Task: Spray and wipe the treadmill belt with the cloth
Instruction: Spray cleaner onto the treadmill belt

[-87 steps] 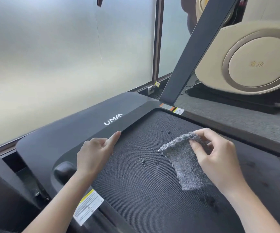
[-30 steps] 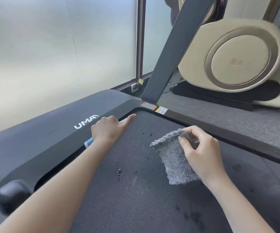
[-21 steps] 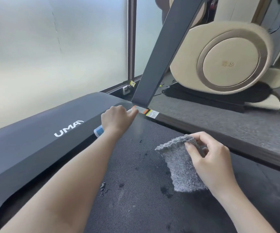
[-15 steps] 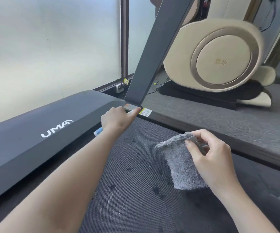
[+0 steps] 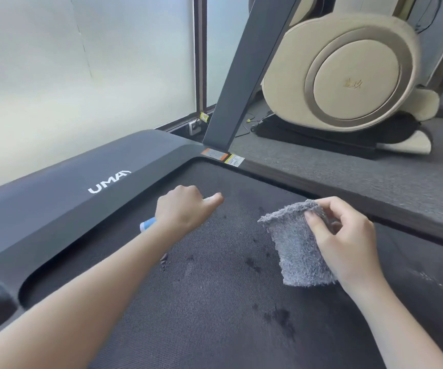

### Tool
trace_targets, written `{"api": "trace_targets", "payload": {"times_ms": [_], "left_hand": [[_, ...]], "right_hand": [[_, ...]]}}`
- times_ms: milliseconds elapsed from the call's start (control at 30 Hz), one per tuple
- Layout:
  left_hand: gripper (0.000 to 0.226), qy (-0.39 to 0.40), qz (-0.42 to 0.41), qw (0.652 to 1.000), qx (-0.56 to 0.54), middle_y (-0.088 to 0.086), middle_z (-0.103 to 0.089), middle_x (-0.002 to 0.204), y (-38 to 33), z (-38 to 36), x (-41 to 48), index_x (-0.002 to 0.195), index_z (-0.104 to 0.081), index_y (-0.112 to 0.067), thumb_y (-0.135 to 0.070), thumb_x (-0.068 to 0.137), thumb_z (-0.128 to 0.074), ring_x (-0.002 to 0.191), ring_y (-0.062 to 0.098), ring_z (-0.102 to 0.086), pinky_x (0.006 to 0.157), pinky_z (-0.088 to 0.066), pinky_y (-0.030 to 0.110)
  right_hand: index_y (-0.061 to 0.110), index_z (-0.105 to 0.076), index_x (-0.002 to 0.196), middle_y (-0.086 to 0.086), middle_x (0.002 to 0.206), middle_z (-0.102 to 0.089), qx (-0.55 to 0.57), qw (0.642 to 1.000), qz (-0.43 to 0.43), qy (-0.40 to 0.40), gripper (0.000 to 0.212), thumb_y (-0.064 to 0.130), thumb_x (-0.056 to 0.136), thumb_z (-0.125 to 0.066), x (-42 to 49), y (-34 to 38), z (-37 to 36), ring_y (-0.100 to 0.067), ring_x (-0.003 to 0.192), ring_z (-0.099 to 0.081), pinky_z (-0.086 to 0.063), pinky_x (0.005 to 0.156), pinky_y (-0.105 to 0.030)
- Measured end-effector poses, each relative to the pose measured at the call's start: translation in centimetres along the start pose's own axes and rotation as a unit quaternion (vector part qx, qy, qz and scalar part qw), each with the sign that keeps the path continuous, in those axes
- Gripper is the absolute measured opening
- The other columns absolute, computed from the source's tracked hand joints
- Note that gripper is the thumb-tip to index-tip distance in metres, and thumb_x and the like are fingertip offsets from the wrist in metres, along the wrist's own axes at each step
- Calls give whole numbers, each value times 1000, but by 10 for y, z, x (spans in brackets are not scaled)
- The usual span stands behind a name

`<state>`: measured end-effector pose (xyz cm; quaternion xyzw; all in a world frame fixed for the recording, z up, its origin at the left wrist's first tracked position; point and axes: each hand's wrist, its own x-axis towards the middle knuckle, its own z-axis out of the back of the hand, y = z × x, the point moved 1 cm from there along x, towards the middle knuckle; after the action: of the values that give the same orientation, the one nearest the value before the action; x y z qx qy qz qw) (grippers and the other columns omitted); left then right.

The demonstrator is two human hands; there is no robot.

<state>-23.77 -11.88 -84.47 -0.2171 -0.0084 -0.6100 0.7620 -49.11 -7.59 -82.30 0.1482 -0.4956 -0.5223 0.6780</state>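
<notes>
The dark treadmill belt (image 5: 215, 302) fills the lower view and carries wet dark spots and small specks. My left hand (image 5: 181, 210) hovers over the belt's front end, closed around a small spray bottle (image 5: 147, 225); only its blue and white end shows behind the wrist, and the index finger points forward. My right hand (image 5: 345, 243) pinches a folded grey fluffy cloth (image 5: 297, 249) just above the belt, right of the left hand.
The black motor cover (image 5: 68, 198) with white lettering borders the belt at the front. A dark upright post (image 5: 241, 81) rises at the front right corner. A grey side rail (image 5: 374, 193) runs along the right. A beige massage chair (image 5: 348, 73) stands beyond it. Frosted glass lies ahead.
My left hand with the spray bottle has pulled back from the front right corner toward the belt's middle. More wet spots show on the belt. The cloth hand has stayed about where it was.
</notes>
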Motion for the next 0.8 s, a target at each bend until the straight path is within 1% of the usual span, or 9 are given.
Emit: {"api": "trace_targets", "payload": {"times_ms": [100, 200, 300, 400, 467, 533, 600, 700, 800], "left_hand": [[63, -41, -4, 999, 8, 4, -43, 48, 15, 11, -35, 46, -36, -10, -62, 80, -36, 54, 28, -49, 52, -29, 30], [60, -26, -18, 999, 17, 4, -45, 48, 32, 20, -60, 48, -35, -9, -62, 76, -30, 53, 27, -48, 51, -27, 29], [71, -2, -40, 998, 42, 4, -56, 53, 46, 31, -75, 51, -45, -8, -72, 79, -29, 56, 22, -56, 51, -30, 27], [81, 5, -47, 997, 67, 2, -54, 51, 53, 41, -93, 55, -53, -6, -78, 71, -20, 55, 19, -56, 51, -32, 27], [77, -22, -51, 995, 77, 2, -46, 45, 58, 45, -110, 52, -48, -6, -74, 66, -15, 51, 21, -51, 48, -29, 27], [67, -52, -58, 994, 74, 2, -35, 41, 67, 49, -128, 47, -36, -9, -70, 69, -18, 47, 22, -41, 46, -22, 27], [61, -57, -54, 995, 59, 1, -27, 40, 77, 52, -143, 47, -28, -12, -67, 71, -21, 45, 21, -33, 45, -19, 27], [64, -46, -27, 997, 53, 1, -28, 41, 90, 57, -154, 48, -26, -12, -71, 72, -19, 45, 21, -35, 46, -20, 28], [68, -53, -1, 998, 21, -2, -25, 39, 97, 64, -153, 46, -21, -14, -77, 73, -19, 41, 17, -32, 46, -24, 27]], "right_hand": [[19, -64, 79, 15, 69, -62, 0, 1000, 10, 1, 9, 11, 83, -65, -12, 9, 0, 5, 66, -54, -38, 60, -5], [20, -63, 78, 14, 66, -61, 11, 1000, 17, 0, 11, 10, 83, -65, -22, 19, 0, 4, 63, -54, -37, 59, -4], [18, -63, 79, 14, 66, -60, 16, 1000, 19, 5, 9, 10, 83, -65, -29, 27, 1, 6, 64, -53, -37, 59, -3], [18, -62, 78, 16, 66, -59, 19, 999, 28, 7, 11, 9, 83, -65, -34, 33, 0, 8, 65, -53, -37, 59, -3], [19, -62, 78, 16, 67, -59, 21, 999, 31, 8, 12, 9, 83, -65, -38, 36, -1, 9, 65, -54, -36, 59, -2], [20, -62, 78, 16, 68, -61, 19, 999, 32, 13, 12, 9, 83, -65, -42, 37, -3, 9, 66, -54, -36, 60, -1], [20, -63, 79, 16, 69, -62, 19, 999, 34, 20, 12, 9, 83, -64, -45, 37, -5, 9, 67, -55, -37, 61, -2], [19, -63, 81, 14, 73, -64, 36, 997, 36, 51, 11, 9, 85, -63, -51, 40, -12, 3, 71, -57, -39, 62, -3], [18, -62, 82, 10, 74, -64, 52, 992, 47, 108, 12, 7, 86, -61, -53, 50, -27, -2, 71, -56, -39, 60, -6]]}}
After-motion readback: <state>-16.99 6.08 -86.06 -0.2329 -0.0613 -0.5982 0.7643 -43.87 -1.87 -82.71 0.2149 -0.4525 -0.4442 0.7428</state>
